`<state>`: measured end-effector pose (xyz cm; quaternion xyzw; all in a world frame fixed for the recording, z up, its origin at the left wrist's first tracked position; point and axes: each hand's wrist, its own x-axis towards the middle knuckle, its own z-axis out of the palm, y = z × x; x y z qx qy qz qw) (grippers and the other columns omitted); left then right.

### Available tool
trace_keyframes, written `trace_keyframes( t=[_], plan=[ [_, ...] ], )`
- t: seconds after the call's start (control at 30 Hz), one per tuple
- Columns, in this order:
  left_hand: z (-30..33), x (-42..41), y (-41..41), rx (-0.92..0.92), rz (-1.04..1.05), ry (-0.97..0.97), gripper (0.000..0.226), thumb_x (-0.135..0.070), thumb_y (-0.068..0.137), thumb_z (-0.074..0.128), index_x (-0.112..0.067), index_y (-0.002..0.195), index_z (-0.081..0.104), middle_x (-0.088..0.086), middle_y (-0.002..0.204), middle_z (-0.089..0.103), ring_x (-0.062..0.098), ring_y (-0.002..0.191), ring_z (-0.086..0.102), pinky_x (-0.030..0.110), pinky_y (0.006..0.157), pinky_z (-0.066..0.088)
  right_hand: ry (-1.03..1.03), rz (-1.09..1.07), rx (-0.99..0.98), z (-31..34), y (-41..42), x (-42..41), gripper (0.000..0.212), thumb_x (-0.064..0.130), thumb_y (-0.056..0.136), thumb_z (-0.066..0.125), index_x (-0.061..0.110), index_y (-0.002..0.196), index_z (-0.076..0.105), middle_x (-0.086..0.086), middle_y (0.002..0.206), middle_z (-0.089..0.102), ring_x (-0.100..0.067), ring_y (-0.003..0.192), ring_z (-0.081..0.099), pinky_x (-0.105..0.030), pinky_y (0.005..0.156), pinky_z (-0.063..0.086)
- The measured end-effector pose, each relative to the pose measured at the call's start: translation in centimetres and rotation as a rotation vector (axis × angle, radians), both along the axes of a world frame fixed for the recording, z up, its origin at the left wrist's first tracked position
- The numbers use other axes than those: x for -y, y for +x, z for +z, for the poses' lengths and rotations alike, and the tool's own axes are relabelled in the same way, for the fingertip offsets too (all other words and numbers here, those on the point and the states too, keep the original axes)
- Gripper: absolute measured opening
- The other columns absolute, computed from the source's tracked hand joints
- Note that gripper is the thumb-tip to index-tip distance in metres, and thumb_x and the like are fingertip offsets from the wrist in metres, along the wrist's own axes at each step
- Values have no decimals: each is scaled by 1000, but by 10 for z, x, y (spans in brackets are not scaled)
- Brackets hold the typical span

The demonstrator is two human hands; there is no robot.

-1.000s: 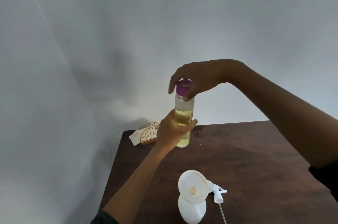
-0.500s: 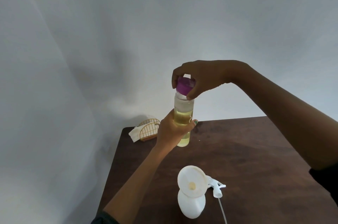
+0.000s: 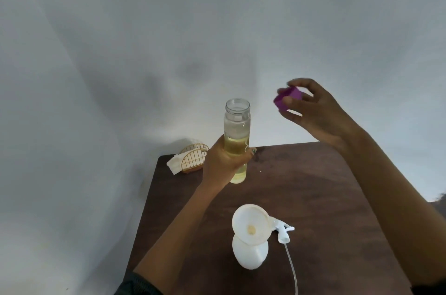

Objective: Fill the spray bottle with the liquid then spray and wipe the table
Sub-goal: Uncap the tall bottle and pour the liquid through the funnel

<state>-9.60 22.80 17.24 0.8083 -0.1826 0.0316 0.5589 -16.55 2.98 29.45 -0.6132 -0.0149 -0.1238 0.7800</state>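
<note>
Clear bottle (image 3: 236, 140) upright (mouth up), left hand (image 3: 223, 164) grips | right hand (image 3: 313, 109) pinches purple cap (image 3: 287, 99)

Plain home room, likely a dining corner — dark wooden table (image 3: 301, 198) pushed against bare white walls (image 3: 120, 53), a gold wire napkin holder (image 3: 194, 159) with paper napkins (image 3: 174, 163) at its far corner — nothing industrial visible.
</note>
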Motion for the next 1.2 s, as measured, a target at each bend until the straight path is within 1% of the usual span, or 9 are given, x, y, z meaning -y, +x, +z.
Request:
trace_keyframes(
  t=[0.07,0.13,0.27,0.4,0.53,0.67,0.8,1.1,1.2],
  plan=[
    [-1,0,0,-2,-1,-10,40,-61,61,71,-32,86,60,-10,80,71,7,76,69,43,75,59,186,-186,-68,-38,-5,11,31,3,68,71,16,92,54,-13,101,63,-20,86,69,-27,79,57],
    [-2,0,-1,3,1,-15,38,-61,60,71,-33,83,60,-11,79,71,7,76,69,42,74,58,165,-343,-167,-86,-14,20,37,6,61,75,16,89,52,-11,96,62,-14,76,68,-18,68,56],
    [-4,2,-1,3,-9,-19,34,-58,61,72,-34,81,61,-11,79,71,6,76,69,41,74,58,-174,-470,-459,-187,-51,27,41,5,60,84,19,82,52,-12,96,61,-22,84,60,-25,70,53],
    [-9,4,-2,-3,-7,-27,39,-55,63,75,-27,88,65,-8,82,73,9,78,70,42,75,58,-452,-453,-649,-258,-97,20,33,6,62,85,14,70,53,-5,78,63,-19,74,56,-16,56,46],
    [-12,5,-4,-20,-15,-18,41,-54,64,75,-24,90,65,-8,83,73,8,79,70,41,76,58,-559,-356,-796,-297,-124,9,35,11,60,86,16,73,54,-3,92,62,-23,91,58,-30,67,49],
    [-14,6,-5,-45,-20,-16,43,-53,64,75,-21,91,66,-7,84,73,10,81,70,43,78,58,-700,-360,-909,-319,-138,0,53,35,48,89,33,84,50,10,93,59,-23,101,55,-49,85,49],
    [-16,7,-5,-60,-12,-11,45,-54,63,76,-20,90,66,-6,84,73,13,82,70,46,79,57,-913,-312,-899,-320,-143,-7,63,31,58,87,30,112,54,10,109,58,-20,112,44,-36,87,36],
    [-13,9,-9,-90,-22,2,40,-55,62,74,-26,88,64,-7,83,72,11,81,70,45,78,58,-1206,-62,-907,-303,-135,3,70,41,68,74,35,131,44,2,136,38,-23,126,30,-41,99,30],
    [-12,8,-9,-92,-25,-11,40,-56,62,74,-26,87,64,-6,82,72,10,79,70,43,77,58,-1121,-259,-798,-264,-116,7,53,39,72,63,32,124,53,0,133,43,-24,125,30,-38,93,23]
  ],
)
